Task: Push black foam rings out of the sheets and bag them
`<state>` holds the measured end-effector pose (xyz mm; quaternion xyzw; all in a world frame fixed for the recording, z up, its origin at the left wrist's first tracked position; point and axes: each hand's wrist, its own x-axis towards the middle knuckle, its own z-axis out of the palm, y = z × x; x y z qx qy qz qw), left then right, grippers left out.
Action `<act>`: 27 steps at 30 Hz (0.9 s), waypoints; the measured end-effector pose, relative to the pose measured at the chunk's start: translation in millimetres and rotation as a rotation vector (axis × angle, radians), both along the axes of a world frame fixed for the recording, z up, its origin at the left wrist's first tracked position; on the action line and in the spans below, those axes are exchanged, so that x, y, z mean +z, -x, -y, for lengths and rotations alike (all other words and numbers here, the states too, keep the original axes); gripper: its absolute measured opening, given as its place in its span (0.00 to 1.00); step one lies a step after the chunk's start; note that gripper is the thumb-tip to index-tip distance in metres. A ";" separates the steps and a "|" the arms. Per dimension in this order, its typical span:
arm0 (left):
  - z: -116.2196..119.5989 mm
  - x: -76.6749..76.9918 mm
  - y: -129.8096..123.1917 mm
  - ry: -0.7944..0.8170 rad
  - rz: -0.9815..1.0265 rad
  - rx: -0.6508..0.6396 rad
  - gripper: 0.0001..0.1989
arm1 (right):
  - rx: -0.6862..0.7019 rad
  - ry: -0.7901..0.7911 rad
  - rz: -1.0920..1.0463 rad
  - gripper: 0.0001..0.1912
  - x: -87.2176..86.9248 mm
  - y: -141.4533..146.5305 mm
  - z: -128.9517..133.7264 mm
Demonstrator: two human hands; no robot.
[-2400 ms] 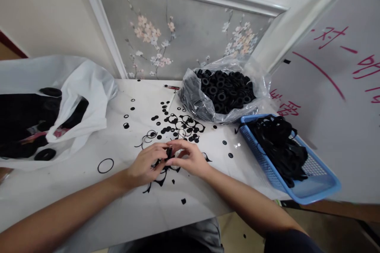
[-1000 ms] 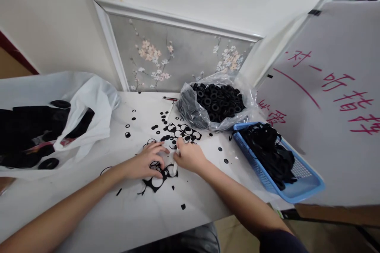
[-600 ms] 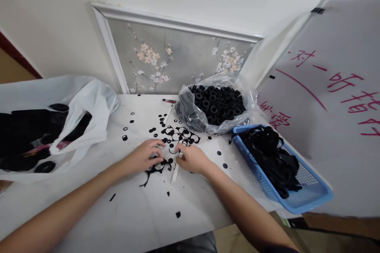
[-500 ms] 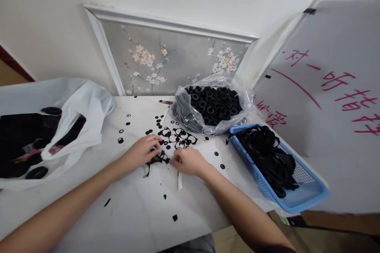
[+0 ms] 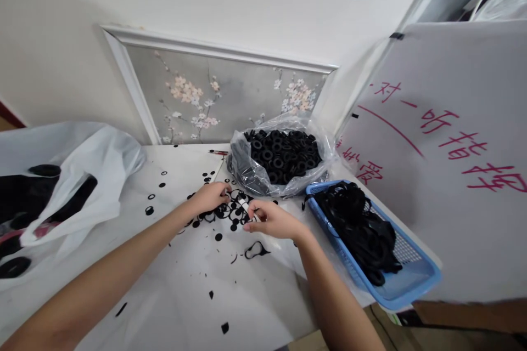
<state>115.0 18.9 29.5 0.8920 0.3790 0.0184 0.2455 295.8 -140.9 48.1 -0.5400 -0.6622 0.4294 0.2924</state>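
Observation:
My left hand (image 5: 211, 197) is at the back of a pile of black discs and rings (image 5: 234, 214) on the white table. Its fingers are curled in, and whatever lies between them is hidden. Close by on the right, my right hand (image 5: 274, 220) has its thumb and fingers round a slim white stick (image 5: 244, 204). The stick's far end points up and left over the pile. Nearer to me lies a black looped scrap (image 5: 256, 250), apart from both hands. One loose black disc (image 5: 218, 237) lies left of that scrap.
Behind the pile stands a clear plastic bag (image 5: 242, 175) full of black rings. A blue basket (image 5: 415, 290) with black strips is on the right. At left is a white plastic bag (image 5: 105, 159) holding black pieces. Small black scraps (image 5: 224, 328) dot the table (image 5: 173, 296).
My right hand has picked up the white stick, which lay on the table. Both hands have shifted at the pile. The looped scrap now lies nearer to me. The view has also shifted.

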 end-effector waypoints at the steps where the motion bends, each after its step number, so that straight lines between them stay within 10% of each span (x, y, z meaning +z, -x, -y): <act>1: -1.0 -0.5 -2.1 0.027 -0.002 -0.018 0.12 | -0.019 0.007 0.020 0.14 0.3 -2.7 -0.3; 13: 7.7 8.2 -1.2 0.275 0.433 -0.163 0.16 | -0.082 0.390 -0.642 0.07 -2.8 -15.0 -4.4; 23: 38.2 1.0 3.3 0.004 0.405 -0.400 0.20 | -0.108 0.424 -0.678 0.08 -12.0 -4.3 -16.7; 27: 30.8 -3.5 7.2 -0.030 0.336 -0.312 0.25 | -0.082 0.373 -0.531 0.10 2.8 -17.0 0.8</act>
